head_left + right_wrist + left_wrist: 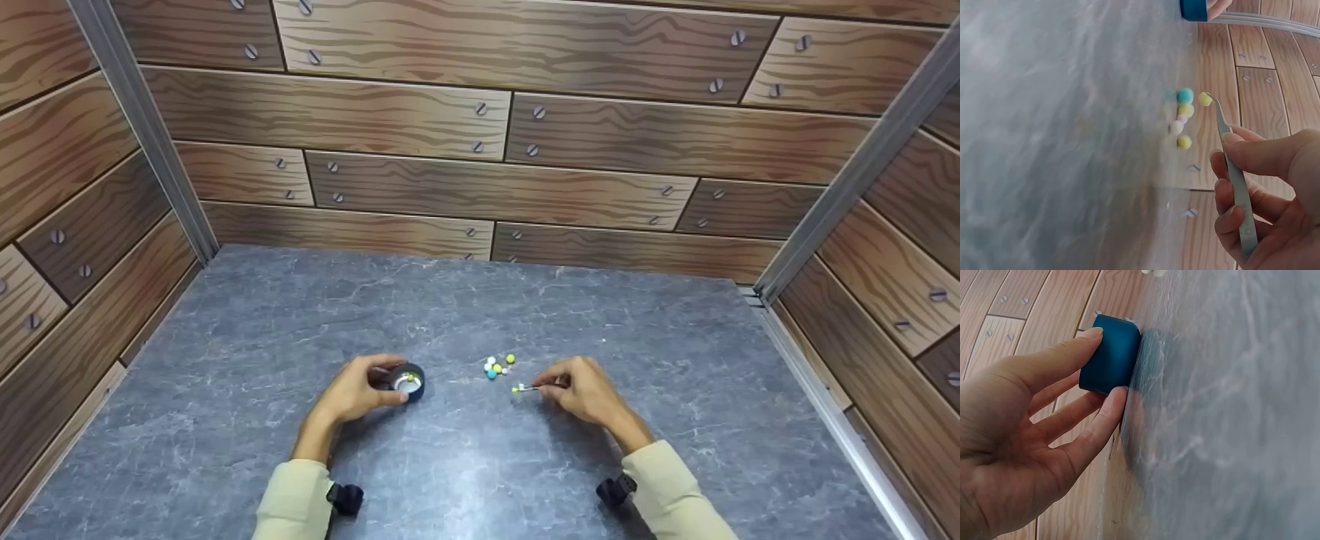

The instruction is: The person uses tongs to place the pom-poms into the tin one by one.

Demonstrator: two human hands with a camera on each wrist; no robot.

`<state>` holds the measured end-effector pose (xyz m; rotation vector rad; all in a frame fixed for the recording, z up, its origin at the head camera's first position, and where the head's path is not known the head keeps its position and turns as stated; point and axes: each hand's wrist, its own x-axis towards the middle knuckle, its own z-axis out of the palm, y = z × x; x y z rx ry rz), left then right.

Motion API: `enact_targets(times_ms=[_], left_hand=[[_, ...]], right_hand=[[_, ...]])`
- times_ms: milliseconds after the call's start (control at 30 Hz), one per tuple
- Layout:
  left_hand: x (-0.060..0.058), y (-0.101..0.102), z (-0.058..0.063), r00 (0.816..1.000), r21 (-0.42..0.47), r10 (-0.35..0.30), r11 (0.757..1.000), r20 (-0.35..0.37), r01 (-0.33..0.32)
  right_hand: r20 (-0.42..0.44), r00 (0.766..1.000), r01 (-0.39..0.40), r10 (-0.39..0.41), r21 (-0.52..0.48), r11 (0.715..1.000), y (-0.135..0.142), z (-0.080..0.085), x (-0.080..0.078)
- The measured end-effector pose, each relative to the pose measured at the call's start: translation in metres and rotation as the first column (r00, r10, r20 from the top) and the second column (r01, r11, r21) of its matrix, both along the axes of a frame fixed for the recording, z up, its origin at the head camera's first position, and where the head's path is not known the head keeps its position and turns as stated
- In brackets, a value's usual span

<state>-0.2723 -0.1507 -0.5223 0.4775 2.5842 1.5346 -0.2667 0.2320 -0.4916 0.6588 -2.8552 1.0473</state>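
Observation:
My left hand (pixel 352 390) grips a small round teal-blue cup (pixel 1111 357) from its left side, thumb and fingertips on its wall. The cup stands on the grey tabletop, and a yellow-green ball (pixel 410 378) shows inside it in the head view. Between its thumb and fingers my right hand (pixel 583 390) holds a pair of metal tweezers (pixel 1237 185). At the bent tips sits a small yellow ball (pixel 1205 99), raised above the table. Just beyond them lies a loose cluster of small balls, among them a blue ball (pixel 492 373) and a yellow-green ball (pixel 511 358).
The grey marbled tabletop (pixel 465 315) is enclosed by wood-patterned panels (pixel 420 180) at the back and both sides. Metal posts (pixel 142 120) stand in the back corners. A black wrist camera (pixel 346 499) hangs at my left sleeve, another camera (pixel 616 491) at the right.

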Motion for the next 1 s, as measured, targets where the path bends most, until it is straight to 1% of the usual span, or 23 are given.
enact_targets(times_ms=[100,267,533,833,1000], left_hand=[[0.000,0.000,0.000,1.000,0.002,-0.001,1.000,0.004,0.001],[0.000,0.000,-0.001,1.000,0.004,-0.001,1.000,0.000,0.001],[0.000,0.000,0.000,1.000,-0.002,0.005,1.000,-0.001,-0.005],[-0.001,0.000,-0.001,1.000,-0.003,-0.005,1.000,-0.012,0.005],[0.000,-0.001,0.000,1.000,-0.001,-0.005,1.000,-0.010,0.005]], right_hand=[[-0.012,1.000,-0.023,0.023,-0.023,0.999,-0.007,0.003,-0.001],[-0.054,0.998,-0.044,0.042,-0.026,0.999,-0.021,0.009,-0.005],[-0.076,0.993,-0.091,0.086,-0.056,0.994,-0.048,0.017,-0.008],[-0.103,0.989,-0.113,0.109,-0.039,0.993,-0.077,0.020,-0.014],[-0.094,0.990,-0.111,0.107,-0.034,0.993,-0.092,0.022,-0.017]])
